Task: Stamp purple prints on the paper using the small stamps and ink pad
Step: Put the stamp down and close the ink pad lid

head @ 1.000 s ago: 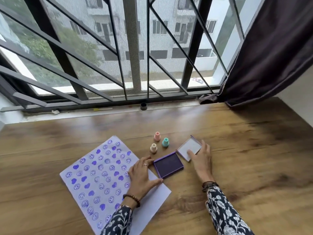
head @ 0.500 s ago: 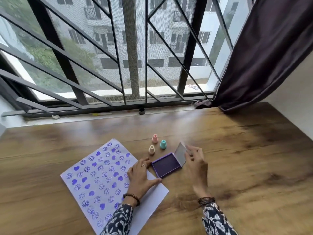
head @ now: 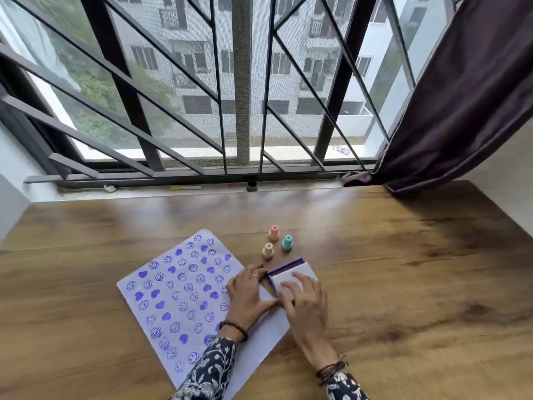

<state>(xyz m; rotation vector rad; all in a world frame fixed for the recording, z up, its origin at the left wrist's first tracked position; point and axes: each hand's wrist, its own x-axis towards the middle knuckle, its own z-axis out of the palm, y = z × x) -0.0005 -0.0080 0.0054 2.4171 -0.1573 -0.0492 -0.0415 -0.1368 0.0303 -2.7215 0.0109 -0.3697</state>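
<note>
A white paper covered in purple smiley and heart prints lies on the wooden table. Three small stamps stand upright behind it: pink, teal and cream. The purple ink pad sits by the paper's right edge with its white lid folded down over it. My right hand lies flat on the lid, fingers pressing it. My left hand rests on the paper and steadies the pad's left side with thumb and fingers.
A barred window with a sill runs along the table's far edge, with a small black cap on the sill. A dark curtain hangs at the right. Bare wood lies to the right of the pad.
The ink pad's lid, lying open to the right a second ago, has been swung over by my right hand and now covers the purple pad. My left hand stayed at the pad's left side.
</note>
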